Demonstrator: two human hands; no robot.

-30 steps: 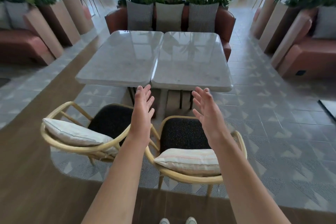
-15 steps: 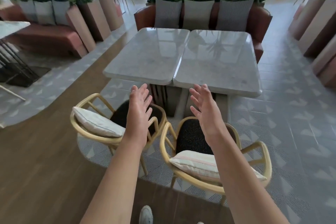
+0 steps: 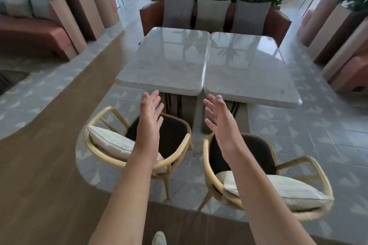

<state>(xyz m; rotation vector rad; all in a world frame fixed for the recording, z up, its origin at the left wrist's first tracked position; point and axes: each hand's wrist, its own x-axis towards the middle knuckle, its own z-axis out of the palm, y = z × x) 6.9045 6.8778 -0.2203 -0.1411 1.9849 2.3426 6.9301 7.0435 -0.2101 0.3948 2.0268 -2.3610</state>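
My left hand [image 3: 149,117] and my right hand [image 3: 220,120] are stretched out in front of me with straight, spread fingers, holding nothing. Below them stand two yellow-framed chairs with black seats. The left chair [image 3: 179,157] carries a pale cushion [image 3: 111,142] on its back. The right chair [image 3: 318,167] has a pale striped cushion [image 3: 288,191]. Just beyond the fingertips are two grey marble tables pushed together, the left table [image 3: 167,61] and the right table [image 3: 247,69]. Neither hand touches a chair or a table.
A brown sofa [image 3: 278,20] with three grey pillows and tall plants closes off the far side of the tables. Angled planter boxes [image 3: 79,14] and red benches [image 3: 29,34] line both sides. Wood floor [image 3: 39,175] lies left of the tiled area. My shoe [image 3: 159,238] shows at the bottom.
The view has moved closer to the tables and shifted; the chairs now lie lower and wider apart in view. Both hands stay raised and open.
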